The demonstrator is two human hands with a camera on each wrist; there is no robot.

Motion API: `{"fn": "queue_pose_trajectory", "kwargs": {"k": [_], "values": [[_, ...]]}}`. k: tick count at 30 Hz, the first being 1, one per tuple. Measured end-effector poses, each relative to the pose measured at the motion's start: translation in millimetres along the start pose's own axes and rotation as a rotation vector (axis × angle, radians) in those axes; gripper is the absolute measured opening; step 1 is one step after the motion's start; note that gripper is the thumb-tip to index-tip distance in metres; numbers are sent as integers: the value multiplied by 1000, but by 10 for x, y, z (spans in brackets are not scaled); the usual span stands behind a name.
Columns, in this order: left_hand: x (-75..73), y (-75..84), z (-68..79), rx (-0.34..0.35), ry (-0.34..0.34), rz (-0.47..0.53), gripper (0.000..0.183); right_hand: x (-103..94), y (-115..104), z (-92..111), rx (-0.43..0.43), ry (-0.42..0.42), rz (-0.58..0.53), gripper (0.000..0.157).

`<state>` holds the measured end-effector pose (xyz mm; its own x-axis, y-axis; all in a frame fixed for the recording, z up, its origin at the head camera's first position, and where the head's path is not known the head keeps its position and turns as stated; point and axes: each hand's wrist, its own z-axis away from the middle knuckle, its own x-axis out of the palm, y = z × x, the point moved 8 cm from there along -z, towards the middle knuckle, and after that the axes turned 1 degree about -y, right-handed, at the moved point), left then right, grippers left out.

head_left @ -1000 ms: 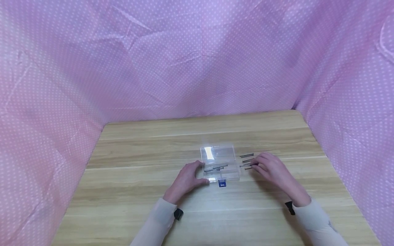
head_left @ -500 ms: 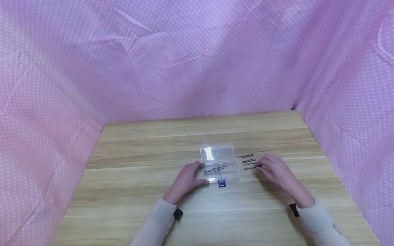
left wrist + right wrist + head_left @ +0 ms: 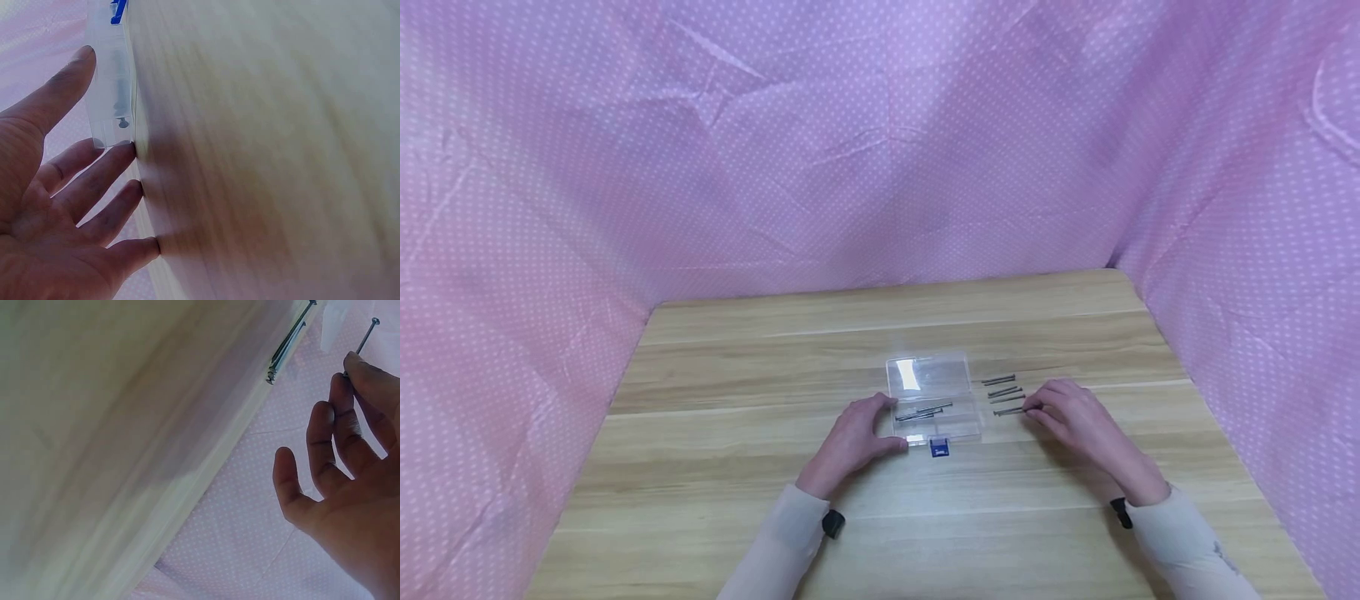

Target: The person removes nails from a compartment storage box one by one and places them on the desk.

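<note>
A clear plastic box (image 3: 961, 426) lies on the table with its lid (image 3: 942, 377) folded back and a blue latch (image 3: 940, 448) at the front. Several long metal screws (image 3: 923, 413) lie in its left part. My left hand (image 3: 852, 433) holds the box's left end, thumb at the front edge and index finger near the hinge side. My right hand (image 3: 1077, 423), to the right of the box, pinches one screw (image 3: 366, 337) by its end between thumb and fingertips; its head points away from the hand. Beyond it, several loose screws (image 3: 1004, 392) lie in a rough row.
The wooden table (image 3: 760, 358) ends at a pink dotted cloth (image 3: 880, 167) hanging on the back and both sides. A black wrist strap (image 3: 833, 523) is on the left sleeve, another (image 3: 1122, 512) on the right.
My right hand has moved a little to the right, its fingers now at the nearest screw's end. Another screw beside it now lies away from the fingers. The left hand stays on the box.
</note>
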<state>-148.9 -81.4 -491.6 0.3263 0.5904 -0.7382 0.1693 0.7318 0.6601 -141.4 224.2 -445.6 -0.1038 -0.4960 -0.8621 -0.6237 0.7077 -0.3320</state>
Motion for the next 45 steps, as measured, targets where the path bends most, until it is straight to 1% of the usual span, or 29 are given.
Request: {"fn": "queue_pose_trajectory", "kwargs": {"k": [3, 7, 19, 25, 30, 39, 45], "values": [[0, 4, 1, 3, 0, -2, 66, 9, 8, -1, 10, -27, 2, 21], [4, 5, 2, -4, -2, -3, 67, 38, 32, -4, 40, -83, 4, 19], [17, -5, 15, -10, 2, -9, 67, 119, 70, -68, 57, -209, 31, 14], [22, -11, 14, -1, 6, -8, 67, 141, 93, -109, 63, -229, 18, 14], [28, -9, 13, -1, -2, -13, 68, 181, 126, -103, 66, -236, 13, 14], [24, -34, -2, -3, -3, 0, 69, 231, 171, -116, 111, -290, 18, 12], [12, -47, -13, -2, -4, 5, 68, 224, 182, -126, 129, -294, 27, 13]]}}
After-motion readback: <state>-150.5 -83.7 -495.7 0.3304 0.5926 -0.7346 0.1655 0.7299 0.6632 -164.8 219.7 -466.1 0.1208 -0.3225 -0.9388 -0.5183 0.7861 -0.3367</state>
